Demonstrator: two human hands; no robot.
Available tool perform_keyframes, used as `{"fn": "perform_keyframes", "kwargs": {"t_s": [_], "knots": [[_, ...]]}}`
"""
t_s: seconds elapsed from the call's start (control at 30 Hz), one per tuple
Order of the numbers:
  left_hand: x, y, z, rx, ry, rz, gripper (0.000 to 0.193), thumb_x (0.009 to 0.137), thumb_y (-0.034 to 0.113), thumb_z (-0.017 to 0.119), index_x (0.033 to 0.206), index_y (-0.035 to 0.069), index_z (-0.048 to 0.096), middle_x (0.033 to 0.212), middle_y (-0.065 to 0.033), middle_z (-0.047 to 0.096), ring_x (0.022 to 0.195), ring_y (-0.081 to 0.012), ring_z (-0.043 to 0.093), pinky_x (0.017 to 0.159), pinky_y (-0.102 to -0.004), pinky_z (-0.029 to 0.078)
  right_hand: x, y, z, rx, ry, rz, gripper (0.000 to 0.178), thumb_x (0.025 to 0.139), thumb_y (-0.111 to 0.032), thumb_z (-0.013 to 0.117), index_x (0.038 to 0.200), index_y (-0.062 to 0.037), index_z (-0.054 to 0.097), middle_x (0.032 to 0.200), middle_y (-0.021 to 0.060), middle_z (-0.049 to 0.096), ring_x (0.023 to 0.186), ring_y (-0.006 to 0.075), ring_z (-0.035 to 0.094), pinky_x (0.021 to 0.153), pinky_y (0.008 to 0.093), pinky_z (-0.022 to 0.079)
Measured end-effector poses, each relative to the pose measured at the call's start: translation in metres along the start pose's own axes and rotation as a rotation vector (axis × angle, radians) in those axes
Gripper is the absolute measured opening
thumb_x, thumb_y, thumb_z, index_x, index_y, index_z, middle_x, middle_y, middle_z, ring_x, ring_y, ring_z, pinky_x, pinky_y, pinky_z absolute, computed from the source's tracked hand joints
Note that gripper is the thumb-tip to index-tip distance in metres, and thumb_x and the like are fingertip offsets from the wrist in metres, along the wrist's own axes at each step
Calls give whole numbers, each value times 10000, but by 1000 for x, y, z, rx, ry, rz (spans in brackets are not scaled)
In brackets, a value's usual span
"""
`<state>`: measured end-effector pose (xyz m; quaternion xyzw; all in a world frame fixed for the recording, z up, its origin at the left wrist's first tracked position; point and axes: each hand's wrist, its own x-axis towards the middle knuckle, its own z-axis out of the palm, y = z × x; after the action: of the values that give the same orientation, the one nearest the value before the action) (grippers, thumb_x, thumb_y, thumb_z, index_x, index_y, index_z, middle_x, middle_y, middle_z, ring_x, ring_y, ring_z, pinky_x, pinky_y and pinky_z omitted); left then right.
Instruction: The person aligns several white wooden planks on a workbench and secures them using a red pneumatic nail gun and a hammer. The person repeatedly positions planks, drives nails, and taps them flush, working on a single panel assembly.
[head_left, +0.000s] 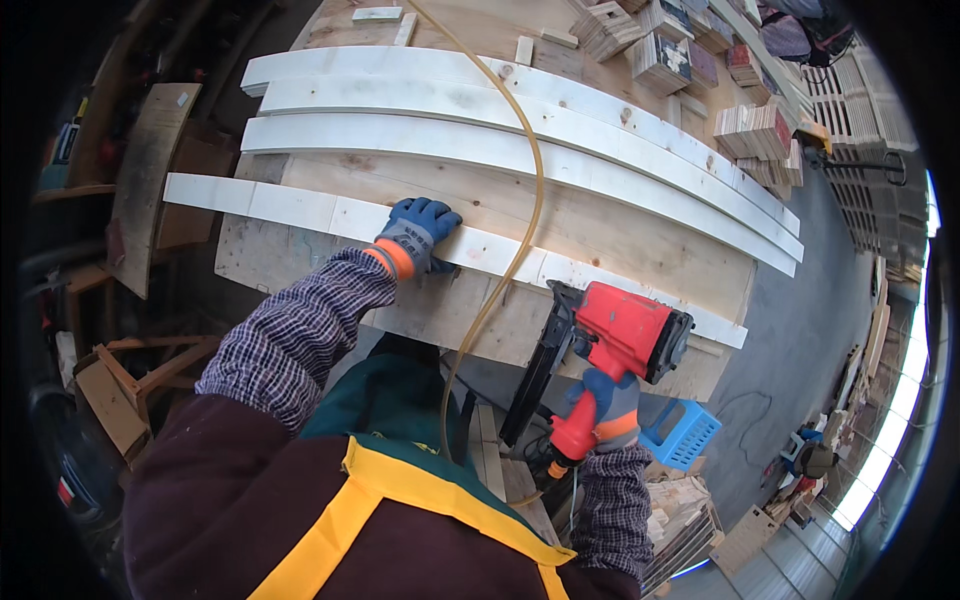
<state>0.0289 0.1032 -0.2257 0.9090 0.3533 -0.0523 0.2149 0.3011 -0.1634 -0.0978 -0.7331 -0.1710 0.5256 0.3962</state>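
Observation:
My left hand [418, 228], in a blue and grey glove with an orange cuff, grips the nearest pale wooden board [300, 208]. Its fingers lie over the top face, and the thumb side is at the near edge. In my right hand [608, 400], gloved alike, is the handle of a red pneumatic nail gun [622, 322]. The gun's black magazine [540, 370] slants down to the left, and its nose is by the board's near edge. A yellowish air hose [541, 170] loops across the boards. Most of my right fingers are hidden behind the handle.
Three more long pale boards [420, 140] lie farther back on the plywood worktable [330, 255]. Stacks of short wooden blocks [752, 132] stand at the far right. A blue plastic crate [682, 435] sits on the floor right of the gun. Wooden frames [150, 370] and clutter fill the left.

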Motion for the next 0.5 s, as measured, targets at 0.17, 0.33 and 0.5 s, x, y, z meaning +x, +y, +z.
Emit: {"fn": "perform_keyframes", "kwargs": {"t_s": [0.17,0.33,0.5], "knots": [[-1,3,-5,14,30,28,774,631,448,823,1293,165,538,1279,-94,547,1213,-300,495,1072,-441,340,-10,-5,15,78,48,-73,363,814,-54,565,1164,39,540,809,149,645,586,252,643,536,344,540],[-29,-8,-23,115,145,52,948,643,525,806,1427,171,406,1377,-100,483,1313,-313,415,1112,-523,260,-28,-4,42,-506,-110,-571,276,834,-53,550,1094,40,563,819,156,657,636,271,666,577,342,548],[-82,-89,-50,229,67,-145,990,614,464,838,1436,151,386,1406,-108,456,1336,-309,396,1141,-532,228,-31,-13,108,-63,-159,-315,240,821,-14,578,1057,32,592,791,147,663,651,244,663,605,348,545]]}}
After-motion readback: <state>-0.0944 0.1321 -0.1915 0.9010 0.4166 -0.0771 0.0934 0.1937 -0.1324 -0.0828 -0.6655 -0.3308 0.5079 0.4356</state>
